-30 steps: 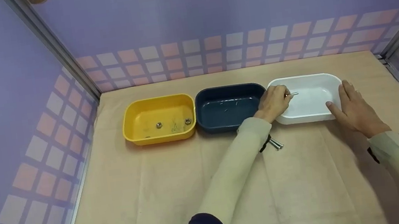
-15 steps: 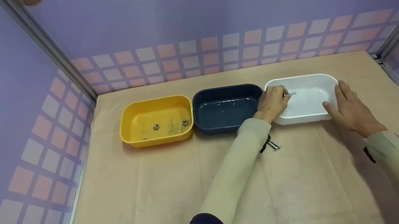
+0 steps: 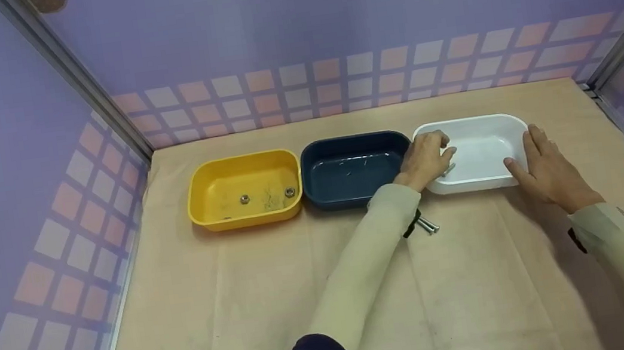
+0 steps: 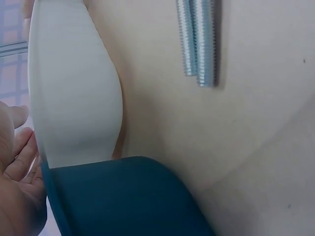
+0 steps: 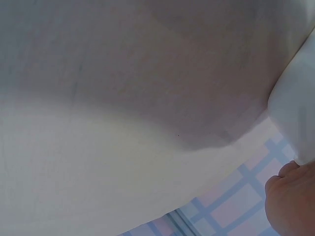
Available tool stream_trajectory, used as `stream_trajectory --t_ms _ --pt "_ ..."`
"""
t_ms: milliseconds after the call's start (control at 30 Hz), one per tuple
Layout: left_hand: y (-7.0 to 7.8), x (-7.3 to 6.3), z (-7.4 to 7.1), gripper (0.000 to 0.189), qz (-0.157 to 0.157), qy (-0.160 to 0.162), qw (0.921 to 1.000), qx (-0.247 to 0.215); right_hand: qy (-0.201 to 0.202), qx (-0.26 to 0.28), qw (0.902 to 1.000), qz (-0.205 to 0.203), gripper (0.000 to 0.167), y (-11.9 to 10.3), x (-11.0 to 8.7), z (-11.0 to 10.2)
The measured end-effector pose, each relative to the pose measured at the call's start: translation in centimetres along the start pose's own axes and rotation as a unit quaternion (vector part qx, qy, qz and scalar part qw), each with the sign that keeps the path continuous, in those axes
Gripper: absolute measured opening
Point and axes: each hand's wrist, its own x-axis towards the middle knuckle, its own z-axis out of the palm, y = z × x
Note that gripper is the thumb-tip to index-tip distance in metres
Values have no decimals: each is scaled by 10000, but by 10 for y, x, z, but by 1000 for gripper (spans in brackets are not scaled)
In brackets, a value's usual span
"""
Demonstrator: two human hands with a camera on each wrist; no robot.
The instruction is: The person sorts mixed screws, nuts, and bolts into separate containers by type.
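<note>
My left hand (image 3: 425,157) reaches over the left rim of the white tray (image 3: 482,183), its thumb and forefinger parted. Just below the thumb, inside that tray, shows a small silver screw-like piece (image 3: 450,169), tilted and apart from the fingertips. In the left wrist view, the same hand's fingers (image 4: 22,157) show behind the tray rims. My right hand (image 3: 553,173) lies with straight fingers along the white tray's right end, thumb over the front rim. In the right wrist view only part of that hand (image 5: 290,196) shows beside the tray's wall (image 5: 298,108).
A dark blue tray (image 3: 346,203) with several thin slivers stands left of the white one, then a yellow tray (image 3: 246,222) with a few nuts (image 3: 244,199). Two threaded bolts (image 3: 429,226) lie on the cloth in front, near my left sleeve. Patterned panels (image 3: 269,36) rise behind.
My left thumb and forefinger have parted and let go of the small silver piece, which now sits lower in the white tray. The right hand stays at the tray's end.
</note>
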Motion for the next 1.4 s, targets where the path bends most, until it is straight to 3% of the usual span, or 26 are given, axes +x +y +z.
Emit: stream_trajectory --t_ms 267,400,700,1067,1400 --pt "0 -10 -10 29 253 -177 9995 45 -29 -41 10000 58 92 -4 2 -1" --pt "2 -14 -18 30 522 -223 9984 22 20 -111 9998 133 93 -5 2 -2" --pt "-2 -29 -31 30 848 -141 9955 -387 13 -166 9997 164 94 -6 5 -3" --pt "-6 -57 -33 26 1280 43 9901 -582 -90 -259 9995 184 94 -4 4 -1" --pt "-11 -86 -27 24 1594 -22 9848 -696 -111 -286 9992 248 94 -5 1 2"
